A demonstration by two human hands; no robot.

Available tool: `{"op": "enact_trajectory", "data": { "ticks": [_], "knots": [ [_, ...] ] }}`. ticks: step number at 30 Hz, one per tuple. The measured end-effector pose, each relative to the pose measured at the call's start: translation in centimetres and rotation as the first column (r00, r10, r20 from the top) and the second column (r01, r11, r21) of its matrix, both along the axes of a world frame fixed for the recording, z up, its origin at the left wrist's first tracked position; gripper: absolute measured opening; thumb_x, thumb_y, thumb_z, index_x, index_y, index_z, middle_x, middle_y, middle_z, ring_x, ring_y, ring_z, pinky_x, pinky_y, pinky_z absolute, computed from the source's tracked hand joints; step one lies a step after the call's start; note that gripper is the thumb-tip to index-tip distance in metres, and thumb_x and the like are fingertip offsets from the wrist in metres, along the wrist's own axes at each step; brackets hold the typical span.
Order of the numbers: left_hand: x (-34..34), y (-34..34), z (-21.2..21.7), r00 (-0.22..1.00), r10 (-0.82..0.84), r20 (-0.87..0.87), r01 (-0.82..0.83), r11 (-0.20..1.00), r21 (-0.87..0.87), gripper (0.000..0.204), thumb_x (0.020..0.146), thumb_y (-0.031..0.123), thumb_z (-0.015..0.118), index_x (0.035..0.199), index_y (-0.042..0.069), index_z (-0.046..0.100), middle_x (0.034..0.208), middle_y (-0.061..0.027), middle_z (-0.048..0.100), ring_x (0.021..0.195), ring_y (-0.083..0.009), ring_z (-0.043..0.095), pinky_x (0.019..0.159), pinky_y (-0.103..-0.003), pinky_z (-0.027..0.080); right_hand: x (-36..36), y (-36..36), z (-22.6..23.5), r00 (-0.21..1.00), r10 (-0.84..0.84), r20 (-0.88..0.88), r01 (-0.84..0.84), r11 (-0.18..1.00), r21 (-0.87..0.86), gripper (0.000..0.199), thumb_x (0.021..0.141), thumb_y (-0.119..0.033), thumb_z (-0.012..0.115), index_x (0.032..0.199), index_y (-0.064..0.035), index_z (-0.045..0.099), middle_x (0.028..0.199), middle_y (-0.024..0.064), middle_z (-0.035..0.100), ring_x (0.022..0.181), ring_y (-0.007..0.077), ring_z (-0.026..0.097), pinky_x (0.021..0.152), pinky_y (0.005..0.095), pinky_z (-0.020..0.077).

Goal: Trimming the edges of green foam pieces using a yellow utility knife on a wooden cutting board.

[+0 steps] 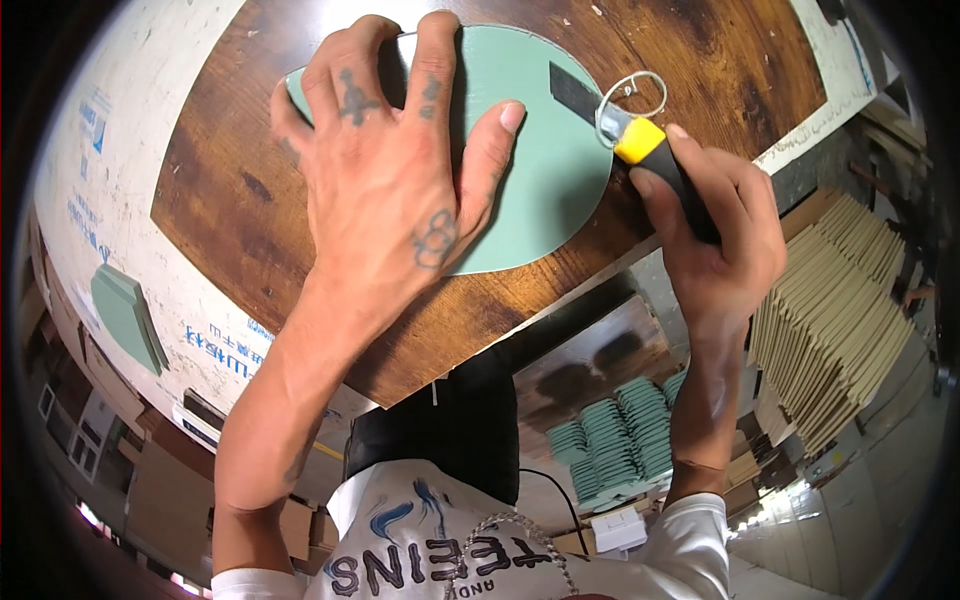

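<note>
On the dark brown wooden board (300, 200), left hand (390, 170) presses flat the round pale-green sheet (545, 170) while right hand (715, 235) grips a yellow-collared black-handled knife (640, 140) at its right edge, trimming seemingly partway done.

Flat pale-green oval sheet (540, 170) on brown wooden board, yellow-black utility knife (640, 145) blade at its right edge

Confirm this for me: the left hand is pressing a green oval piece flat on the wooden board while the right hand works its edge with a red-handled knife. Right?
Not quite. In the head view the knife in the right hand has a yellow and black handle, not red. The left hand does press the green oval piece on the wooden board.
</note>
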State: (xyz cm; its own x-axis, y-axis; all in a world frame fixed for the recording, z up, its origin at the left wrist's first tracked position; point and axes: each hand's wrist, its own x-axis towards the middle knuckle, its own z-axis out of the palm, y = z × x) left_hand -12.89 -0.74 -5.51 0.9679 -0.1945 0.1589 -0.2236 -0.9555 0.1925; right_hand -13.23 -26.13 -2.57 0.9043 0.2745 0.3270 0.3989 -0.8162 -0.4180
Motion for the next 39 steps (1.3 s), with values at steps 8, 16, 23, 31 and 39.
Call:
{"op": "enact_trajectory", "data": {
  "ticks": [8, 16, 23, 31, 39],
  "knots": [
    [6.0, 2.4, 4.1, 0.889, -0.449, -0.092, 0.443, 0.893, -0.079, 0.06, 0.097, 0.043, 0.06, 0.143, 0.005, 0.053, 0.136, -0.027, 0.047, 0.13, -0.0438, 0.046, 0.111, -0.061, 0.029, -5.6, 0.3, 0.9, 0.981, -0.012, -0.195, 0.008, 1.0, -0.018, 0.046, 0.077, -0.018, 0.089, 0.12, -0.0089, 0.075, 0.102, 0.0083, 0.065, 0.083, 0.024, 0.064, 0.071, 0.0345, 0.0565],
    [2.3, -0.6, 0.1, 0.962, 0.257, 0.089, -0.252, 0.966, -0.064, 0.077, 0.097, 0.051, 0.06, 0.133, -0.016, 0.05, 0.123, -0.0357, 0.05, 0.12, -0.0443, 0.045, 0.101, -0.062, 0.035, -7.6, 2.6, 0.2, 0.959, -0.207, -0.192, 0.223, 0.973, 0.065, 0.048, 0.075, -0.017, 0.09, 0.12, -0.0103, 0.074, 0.101, 0.0076, 0.062, 0.084, 0.0268, 0.057, 0.064, 0.0382, 0.0529],
    [2.8, -0.2, 0.3, 0.967, 0.248, 0.056, -0.242, 0.965, -0.098, 0.077, 0.099, 0.056, 0.056, 0.14, -0.009, 0.049, 0.126, -0.0364, 0.05, 0.122, -0.0463, 0.044, 0.099, -0.065, 0.038, -6.2, 3.3, 0.5, 0.944, -0.245, -0.219, 0.263, 0.963, 0.054, 0.046, 0.076, -0.018, 0.09, 0.119, -0.011, 0.076, 0.098, 0.0079, 0.063, 0.084, 0.0264, 0.057, 0.064, 0.0378, 0.0518],
    [2.4, 0.6, -0.7, 0.964, 0.198, 0.178, -0.181, 0.978, -0.105, 0.07, 0.099, 0.049, 0.056, 0.138, -0.009, 0.051, 0.127, -0.034, 0.051, 0.121, -0.0444, 0.045, 0.099, -0.063, 0.039, -3.2, 3.2, 0.9, 0.967, -0.18, -0.182, 0.177, 0.984, -0.032, 0.045, 0.076, -0.022, 0.09, 0.117, -0.0113, 0.076, 0.097, 0.0067, 0.062, 0.084, 0.0253, 0.057, 0.069, 0.0368, 0.0505],
    [2.3, 0.0, -0.5, 0.97, 0.209, 0.123, -0.199, 0.976, -0.089, 0.065, 0.101, 0.045, 0.056, 0.138, -0.008, 0.052, 0.127, -0.0328, 0.052, 0.121, -0.0433, 0.046, 0.1, -0.061, 0.04, 1.4, 2.4, 1.2, 0.993, -0.044, -0.114, 0.043, 0.999, -0.01, 0.042, 0.071, -0.015, 0.091, 0.11, -0.0081, 0.078, 0.089, 0.0056, 0.065, 0.079, 0.0229, 0.061, 0.07, 0.0347, 0.0505]
  ]
}}
